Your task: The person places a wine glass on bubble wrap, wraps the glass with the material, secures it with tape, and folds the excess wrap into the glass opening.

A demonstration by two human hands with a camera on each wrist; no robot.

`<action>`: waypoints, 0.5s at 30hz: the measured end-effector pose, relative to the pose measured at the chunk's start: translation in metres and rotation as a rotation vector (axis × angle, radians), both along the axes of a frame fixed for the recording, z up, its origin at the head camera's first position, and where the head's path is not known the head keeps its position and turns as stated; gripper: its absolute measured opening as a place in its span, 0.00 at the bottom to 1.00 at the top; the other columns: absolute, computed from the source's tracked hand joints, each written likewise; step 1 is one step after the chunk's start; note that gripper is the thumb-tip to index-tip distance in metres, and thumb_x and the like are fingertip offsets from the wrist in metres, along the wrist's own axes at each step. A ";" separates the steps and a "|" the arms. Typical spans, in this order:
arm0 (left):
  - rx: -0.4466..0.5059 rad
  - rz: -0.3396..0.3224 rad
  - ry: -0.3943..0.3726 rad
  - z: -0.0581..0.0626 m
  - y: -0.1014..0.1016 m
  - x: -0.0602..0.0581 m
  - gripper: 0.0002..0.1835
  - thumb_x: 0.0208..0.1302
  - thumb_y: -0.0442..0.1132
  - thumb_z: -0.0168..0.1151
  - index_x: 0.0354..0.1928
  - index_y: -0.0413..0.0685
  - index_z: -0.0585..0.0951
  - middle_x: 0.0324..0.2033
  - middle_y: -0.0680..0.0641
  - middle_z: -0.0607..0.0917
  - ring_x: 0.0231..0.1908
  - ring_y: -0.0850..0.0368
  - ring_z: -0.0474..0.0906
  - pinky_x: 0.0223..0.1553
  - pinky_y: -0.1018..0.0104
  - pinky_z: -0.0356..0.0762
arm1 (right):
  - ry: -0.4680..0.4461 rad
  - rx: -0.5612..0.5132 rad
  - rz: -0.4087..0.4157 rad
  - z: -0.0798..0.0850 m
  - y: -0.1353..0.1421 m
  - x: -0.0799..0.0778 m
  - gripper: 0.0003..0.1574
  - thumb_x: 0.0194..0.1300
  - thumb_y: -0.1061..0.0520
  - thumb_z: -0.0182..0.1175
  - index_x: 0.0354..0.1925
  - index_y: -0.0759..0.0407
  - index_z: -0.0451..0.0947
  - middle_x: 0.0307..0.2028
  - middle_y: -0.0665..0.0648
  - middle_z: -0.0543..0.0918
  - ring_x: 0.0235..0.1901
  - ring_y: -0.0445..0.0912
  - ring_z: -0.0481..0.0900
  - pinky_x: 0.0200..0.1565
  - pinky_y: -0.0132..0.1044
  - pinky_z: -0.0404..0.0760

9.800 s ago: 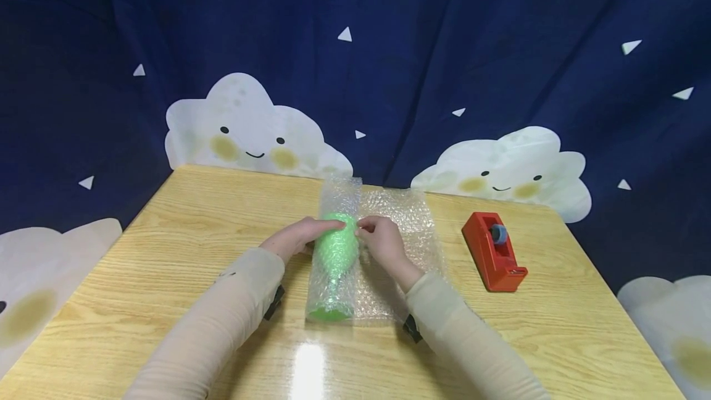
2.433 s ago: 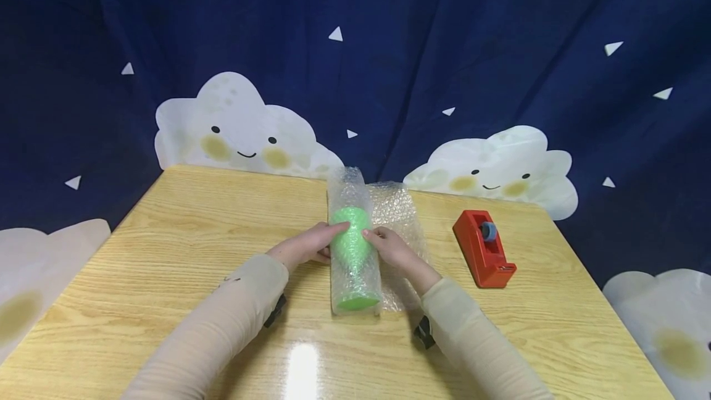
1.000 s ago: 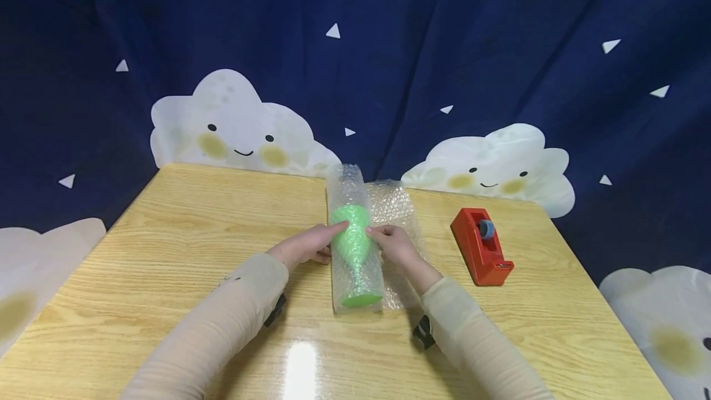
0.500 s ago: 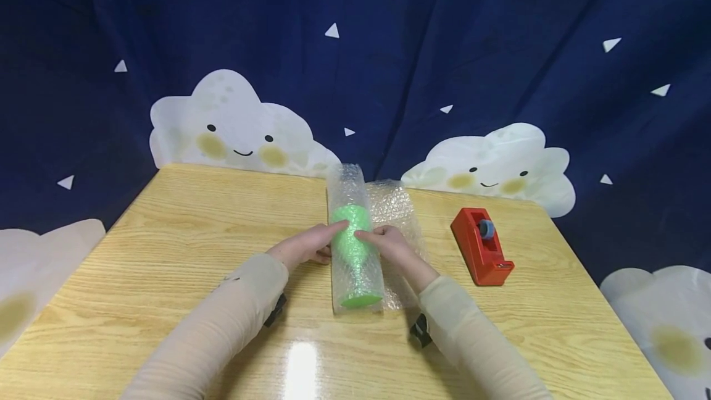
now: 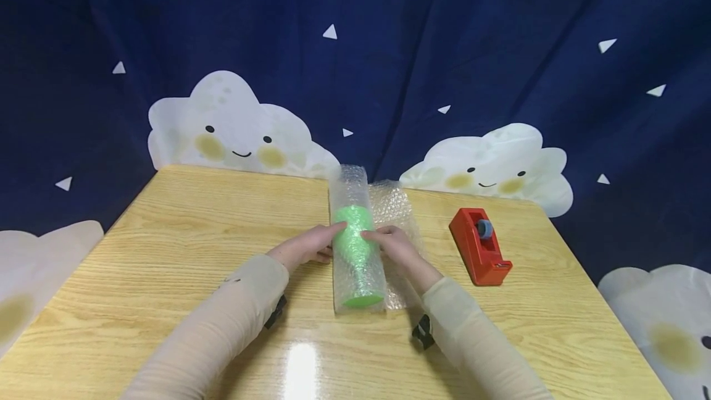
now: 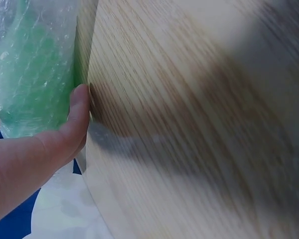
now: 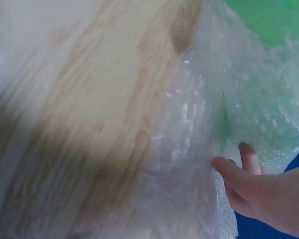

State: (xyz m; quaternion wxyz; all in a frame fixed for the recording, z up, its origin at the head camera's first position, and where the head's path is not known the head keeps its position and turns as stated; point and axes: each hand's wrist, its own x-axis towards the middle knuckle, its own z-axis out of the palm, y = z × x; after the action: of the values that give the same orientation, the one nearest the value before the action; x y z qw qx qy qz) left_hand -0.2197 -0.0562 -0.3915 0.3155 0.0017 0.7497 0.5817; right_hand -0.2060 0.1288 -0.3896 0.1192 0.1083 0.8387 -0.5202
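Note:
A green stemmed goblet lies on the table inside a roll of bubble wrap, its round foot toward me. My left hand holds the roll from the left, thumb on top and fingers low along its side. From the right, my right hand grips the roll with its thumb on top and its other fingers curled against the wrap. In the left wrist view the fingers touch the roll's side near the tabletop. The right wrist view shows the fingers at the wrap beside the goblet.
A loose flap of bubble wrap lies flat to the right of the roll, partly beneath my right arm. Farther right stands a red tape dispenser with a blue-cored tape roll. A dark blue cloud-patterned curtain hangs behind the wooden table.
Since the oldest frame, the wrapped goblet has rolled rightward and the loose flap has narrowed. In the last second, my right thumb has shifted from the roll's right side onto its top.

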 end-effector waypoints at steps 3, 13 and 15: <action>0.004 -0.003 0.003 -0.001 0.001 -0.001 0.38 0.70 0.57 0.39 0.68 0.31 0.54 0.57 0.32 0.70 0.54 0.41 0.70 0.55 0.53 0.74 | 0.000 -0.028 0.003 -0.001 0.003 0.000 0.33 0.58 0.47 0.62 0.52 0.68 0.70 0.54 0.65 0.73 0.50 0.54 0.72 0.55 0.47 0.74; 0.002 0.001 0.009 -0.002 0.001 -0.002 0.38 0.70 0.57 0.41 0.67 0.30 0.55 0.54 0.33 0.71 0.51 0.45 0.72 0.54 0.55 0.74 | 0.006 -0.070 0.043 -0.003 0.004 0.000 0.29 0.60 0.49 0.60 0.51 0.71 0.73 0.55 0.68 0.75 0.55 0.60 0.74 0.59 0.50 0.72; 0.006 0.005 0.015 -0.002 0.000 -0.002 0.38 0.69 0.57 0.42 0.66 0.31 0.57 0.55 0.34 0.71 0.52 0.44 0.72 0.55 0.54 0.74 | 0.002 -0.079 0.047 -0.004 0.003 0.001 0.31 0.60 0.50 0.59 0.53 0.72 0.72 0.56 0.69 0.75 0.56 0.62 0.73 0.60 0.51 0.71</action>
State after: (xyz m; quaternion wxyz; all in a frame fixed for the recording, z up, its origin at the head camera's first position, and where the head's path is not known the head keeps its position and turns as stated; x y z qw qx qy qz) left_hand -0.2220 -0.0557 -0.3939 0.3085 0.0049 0.7502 0.5848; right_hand -0.2051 0.1321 -0.3938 0.1349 0.0833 0.8200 -0.5499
